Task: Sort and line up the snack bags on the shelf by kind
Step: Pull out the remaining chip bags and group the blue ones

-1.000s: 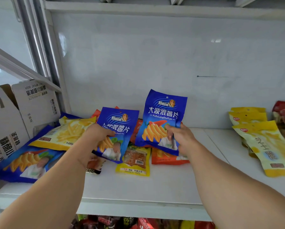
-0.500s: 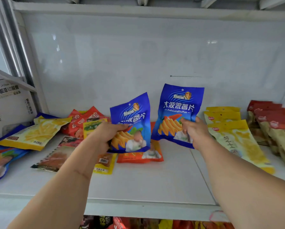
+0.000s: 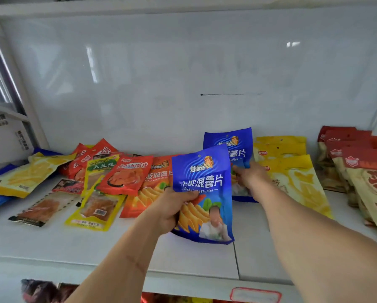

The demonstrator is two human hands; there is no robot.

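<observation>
- The unsorted heap (image 3: pixel 108 178) of red, yellow and orange bags lies flat on the left of the shelf (image 3: pixel 194 259), waiting its turn.
- My left grip (image 3: pixel 170 209) pinches one blue chip bag (image 3: pixel 202 193) upright, so it can go in front of its twin.
- My right grip (image 3: pixel 250 177) curls round the second blue bag (image 3: pixel 229 143), standing it just beside the yellow row (image 3: pixel 292 171).
- Since half a second ago both bags have travelled right, the rear one lower.
</observation>
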